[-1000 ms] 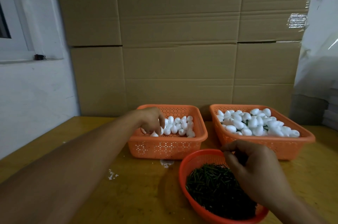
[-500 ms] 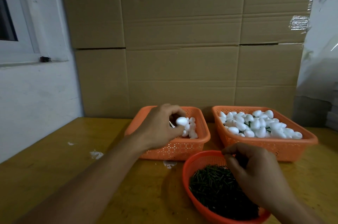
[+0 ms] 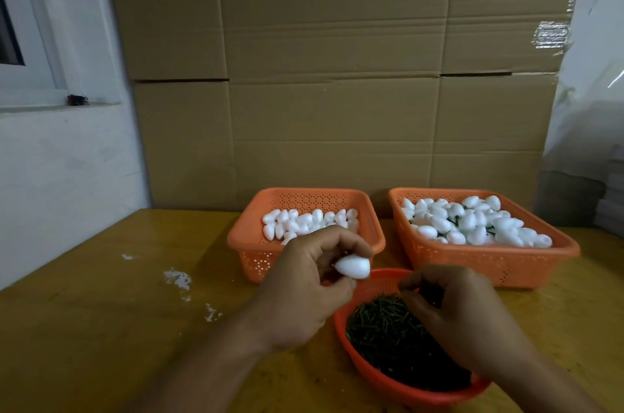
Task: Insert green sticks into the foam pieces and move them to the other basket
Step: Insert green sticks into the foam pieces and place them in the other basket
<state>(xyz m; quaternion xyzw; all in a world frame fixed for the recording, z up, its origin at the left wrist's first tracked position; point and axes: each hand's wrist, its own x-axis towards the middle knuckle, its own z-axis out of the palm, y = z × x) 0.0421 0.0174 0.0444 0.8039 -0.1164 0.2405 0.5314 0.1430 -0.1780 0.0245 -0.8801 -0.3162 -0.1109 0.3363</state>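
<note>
My left hand (image 3: 304, 287) pinches one white egg-shaped foam piece (image 3: 353, 267) above the near rim of the left orange basket (image 3: 250, 243), which holds several plain foam pieces (image 3: 297, 222). My right hand (image 3: 462, 314) hovers over the round orange bowl (image 3: 338, 325) of green sticks (image 3: 381, 328). Its thumb and fingertips pinch a green stick that the fingers almost wholly hide. The foam piece and the right fingertips are a short gap apart. The right orange basket (image 3: 472, 264) holds several foam pieces (image 3: 472, 220) with green stems showing among them.
The baskets and bowl stand on a yellow wooden table (image 3: 101, 328) with white foam crumbs (image 3: 177, 277) at the left. Stacked cardboard boxes (image 3: 337, 75) form a wall right behind the baskets. A white wall with a window sill lies to the left.
My left hand lifted a foam piece out of the left basket and brought it back toward the bowl. My right hand stayed over the sticks, fingers pinched.
</note>
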